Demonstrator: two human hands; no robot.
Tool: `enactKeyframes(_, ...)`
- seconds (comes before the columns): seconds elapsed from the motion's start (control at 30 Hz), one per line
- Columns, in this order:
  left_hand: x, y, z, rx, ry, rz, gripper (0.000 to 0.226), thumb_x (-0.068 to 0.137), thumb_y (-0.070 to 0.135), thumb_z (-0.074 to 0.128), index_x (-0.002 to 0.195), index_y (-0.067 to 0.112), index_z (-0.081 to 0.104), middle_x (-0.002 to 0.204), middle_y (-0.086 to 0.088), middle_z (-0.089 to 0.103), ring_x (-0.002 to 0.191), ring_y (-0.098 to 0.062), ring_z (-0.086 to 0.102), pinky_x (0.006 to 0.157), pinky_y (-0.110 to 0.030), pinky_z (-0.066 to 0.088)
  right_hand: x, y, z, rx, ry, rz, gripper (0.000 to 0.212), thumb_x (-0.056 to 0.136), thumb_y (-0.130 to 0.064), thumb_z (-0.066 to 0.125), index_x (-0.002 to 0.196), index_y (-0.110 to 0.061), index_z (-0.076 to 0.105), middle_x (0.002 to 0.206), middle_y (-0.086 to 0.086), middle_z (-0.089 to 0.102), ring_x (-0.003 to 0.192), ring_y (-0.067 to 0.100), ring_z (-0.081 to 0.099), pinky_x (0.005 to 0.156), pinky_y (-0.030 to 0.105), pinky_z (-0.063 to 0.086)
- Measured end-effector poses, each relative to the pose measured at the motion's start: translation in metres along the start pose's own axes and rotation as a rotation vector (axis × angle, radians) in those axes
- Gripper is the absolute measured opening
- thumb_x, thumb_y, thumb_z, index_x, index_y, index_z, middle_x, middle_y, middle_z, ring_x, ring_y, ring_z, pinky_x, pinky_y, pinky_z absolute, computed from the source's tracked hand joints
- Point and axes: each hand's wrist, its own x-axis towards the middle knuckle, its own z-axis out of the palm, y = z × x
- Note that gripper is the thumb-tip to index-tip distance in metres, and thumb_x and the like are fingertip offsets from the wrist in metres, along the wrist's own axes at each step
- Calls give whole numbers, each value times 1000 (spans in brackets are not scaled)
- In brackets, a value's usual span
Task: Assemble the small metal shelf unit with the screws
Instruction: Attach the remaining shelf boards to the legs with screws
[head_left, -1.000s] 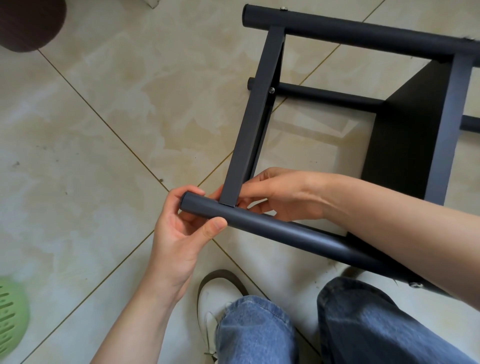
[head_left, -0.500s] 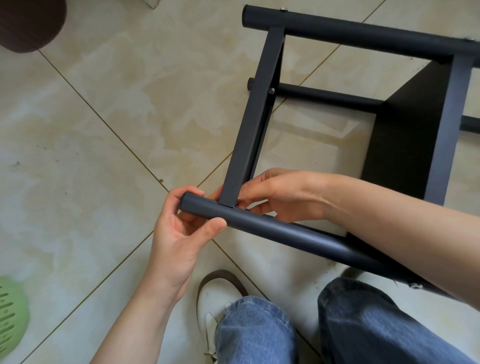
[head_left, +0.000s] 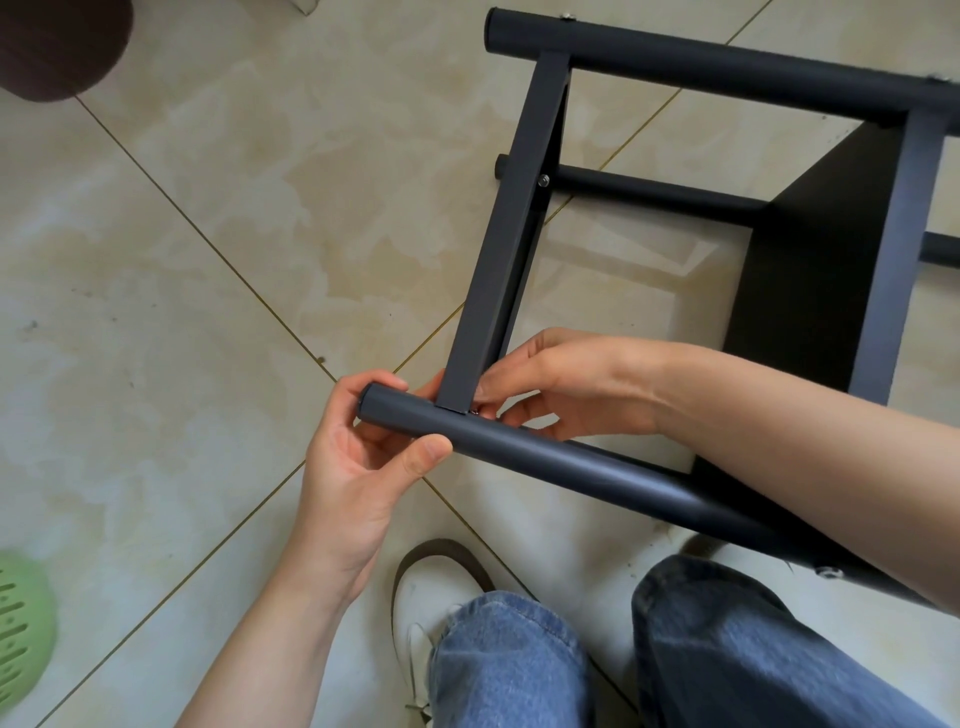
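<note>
A dark grey metal shelf unit lies on its side on the tiled floor, with round tube legs and flat cross bars. My left hand grips the end of the near tube, thumb over the top. My right hand reaches in behind the flat cross bar and pinches a small screw at the joint where bar meets tube. A fitted screw shows higher on the cross bar. A black shelf panel fills the frame's right side.
My white shoe and my jeans-clad legs sit just below the frame. A green perforated object lies at the left edge, and a dark brown round object at the top left. Beige floor tiles stretch to the left.
Almost nothing moves. My right fingers shift slightly at the joint, and both hands stay where they were on the near tube.
</note>
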Motion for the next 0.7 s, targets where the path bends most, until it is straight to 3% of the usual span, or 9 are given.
enactKeyframes(0.17,0,-1,-1,-1,-6,2,48,61,19,88,99,37,65,99,1,75,99,-12,70,83,-19,54,2,0,1,-28,-6,5,28,91,-27,68,64,-22,76,89,4,66,90,19,58,88,35,49)
enactKeyframes(0.23,0,-2,-1,-4,-7,2,49,60,21,89,99,38,65,98,2,75,100,-11,70,83,-19,54,2,1,2,0,-14,19,16,91,-27,68,84,-18,78,94,5,66,92,20,59,91,36,50)
enactKeyframes(0.33,0,-2,-1,-4,-10,2,51,58,28,94,99,37,65,98,2,75,99,-11,70,82,-19,54,5,2,2,38,18,19,25,92,-24,68,110,-7,73,100,5,65,93,20,57,92,35,48)
enactKeyframes(0.43,0,-1,-1,0,-14,-2,51,59,25,93,99,37,65,97,4,75,97,-9,70,81,-18,54,5,1,2,48,35,7,27,92,-21,68,113,-4,72,97,5,64,93,20,54,87,33,46)
enactKeyframes(0.57,0,0,-1,-2,-18,-10,54,55,39,96,99,37,65,97,4,75,97,-10,70,81,-18,54,3,-2,0,7,33,3,25,90,-20,69,110,-6,74,94,4,64,90,18,54,83,31,45)
enactKeyframes(0.7,1,0,-1,-8,-11,-10,52,56,32,96,98,37,66,97,3,75,99,-9,70,81,-18,54,2,-5,0,-19,36,9,26,91,-18,69,114,-8,73,100,4,66,88,16,54,82,31,47)
